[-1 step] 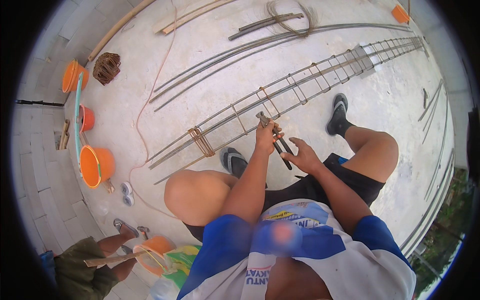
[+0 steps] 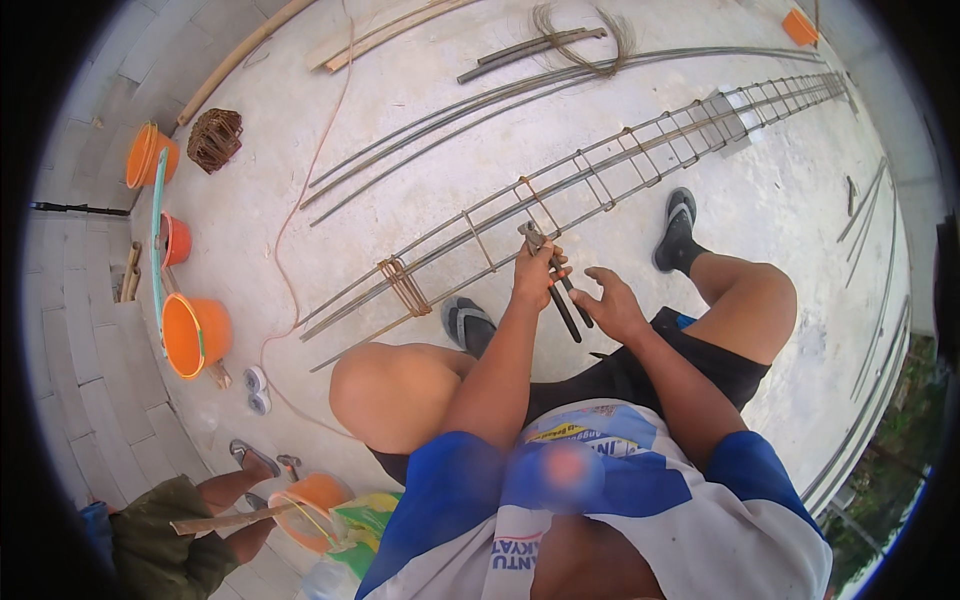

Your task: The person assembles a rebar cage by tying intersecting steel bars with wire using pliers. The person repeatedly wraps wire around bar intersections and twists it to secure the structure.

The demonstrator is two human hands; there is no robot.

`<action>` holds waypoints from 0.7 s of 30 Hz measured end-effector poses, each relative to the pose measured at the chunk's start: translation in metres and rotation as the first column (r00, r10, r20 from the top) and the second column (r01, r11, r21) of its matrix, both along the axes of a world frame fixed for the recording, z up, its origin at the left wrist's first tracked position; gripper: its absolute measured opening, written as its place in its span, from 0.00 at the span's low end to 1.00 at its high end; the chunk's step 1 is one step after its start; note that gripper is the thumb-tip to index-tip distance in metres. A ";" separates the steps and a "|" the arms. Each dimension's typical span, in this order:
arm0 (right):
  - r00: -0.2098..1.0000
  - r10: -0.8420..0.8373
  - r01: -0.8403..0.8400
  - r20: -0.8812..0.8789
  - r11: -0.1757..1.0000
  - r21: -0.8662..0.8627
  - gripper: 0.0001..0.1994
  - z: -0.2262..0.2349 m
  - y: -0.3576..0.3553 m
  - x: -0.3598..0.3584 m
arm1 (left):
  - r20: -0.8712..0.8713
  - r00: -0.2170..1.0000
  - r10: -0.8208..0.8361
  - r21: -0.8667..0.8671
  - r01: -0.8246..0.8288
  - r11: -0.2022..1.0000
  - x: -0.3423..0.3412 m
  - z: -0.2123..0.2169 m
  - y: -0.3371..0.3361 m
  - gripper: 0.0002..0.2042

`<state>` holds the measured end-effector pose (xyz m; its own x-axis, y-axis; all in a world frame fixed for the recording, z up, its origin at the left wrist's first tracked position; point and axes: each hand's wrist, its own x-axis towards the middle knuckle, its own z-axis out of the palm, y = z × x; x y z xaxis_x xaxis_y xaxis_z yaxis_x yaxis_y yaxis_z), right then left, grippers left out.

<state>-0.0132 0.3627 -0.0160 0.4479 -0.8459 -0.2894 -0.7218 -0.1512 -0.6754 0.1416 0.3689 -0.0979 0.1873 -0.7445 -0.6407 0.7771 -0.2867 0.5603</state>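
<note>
My left hand (image 2: 537,275) is closed around a pair of end-cutting pincers (image 2: 566,316), gripping them just below the jaws. The jaws point up and away, and the two dark handles hang down toward my lap. Beside the handles is my right hand (image 2: 612,308), fingers apart and holding nothing; whether it touches a handle I cannot tell. Just beyond the jaws lies a long rebar cage (image 2: 470,241), running from near my left knee to the far right. Several rusty stirrups (image 2: 405,288) are bunched together near its closer end.
Loose rebar rods (image 2: 440,118) and a coil of tie wire (image 2: 618,50) lie beyond the cage. A grey block (image 2: 728,118) is at its far part. Orange buckets (image 2: 190,335) and a stirrup bundle (image 2: 214,139) stand left. Another person (image 2: 165,535) is at lower left.
My left hand has shifted the pincers slightly to the right, and their handles look closer together. My right hand has moved a little, its fingers still apart.
</note>
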 end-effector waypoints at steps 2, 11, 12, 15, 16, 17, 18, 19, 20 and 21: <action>0.998 -0.032 0.033 0.053 0.999 -0.020 0.25 0.020 -0.023 0.009 | -0.007 0.996 -0.091 -0.120 0.090 0.989 -0.001 0.026 -0.004 0.10; 0.910 -0.115 -0.038 0.398 0.933 0.357 0.09 0.057 -0.077 0.036 | -0.142 0.917 -0.373 -0.430 0.283 0.857 0.035 0.073 -0.014 0.31; 0.918 -0.152 0.027 0.366 0.946 0.324 0.09 0.055 -0.079 0.038 | -0.153 0.907 -0.392 -0.433 0.295 0.852 0.038 0.075 -0.013 0.32; 0.970 -0.152 0.141 0.188 0.987 0.071 0.10 0.060 -0.081 0.041 | 0.047 0.921 -0.386 -0.327 0.379 0.866 0.039 0.075 -0.012 0.32; 0.994 -0.092 0.098 0.057 0.989 -0.111 0.10 0.067 -0.081 0.039 | 0.122 0.913 -0.390 -0.276 0.409 0.870 0.037 0.074 -0.013 0.31; 0.996 -0.048 0.024 -0.080 0.960 -0.279 0.11 0.074 -0.080 0.041 | 0.225 0.911 -0.345 -0.172 0.385 0.907 0.035 0.062 -0.012 0.26; 0.993 -0.113 0.105 -0.019 0.962 -0.253 0.11 0.075 -0.086 0.035 | 0.239 0.902 -0.360 -0.103 0.392 0.914 0.032 0.057 -0.012 0.25; 0.983 -0.181 0.185 0.040 0.957 -0.222 0.10 0.076 -0.100 0.025 | 0.252 0.891 -0.377 -0.035 0.398 0.917 0.029 0.052 -0.013 0.24; 0.964 -0.245 0.260 0.101 0.948 -0.185 0.10 0.076 -0.113 0.018 | 0.267 0.881 -0.391 0.036 0.397 0.917 0.028 0.043 -0.014 0.22; 0.978 -0.165 0.181 0.130 0.976 -0.123 0.12 0.083 -0.119 0.016 | 0.226 0.890 -0.396 0.048 0.396 0.917 0.026 0.028 -0.013 0.21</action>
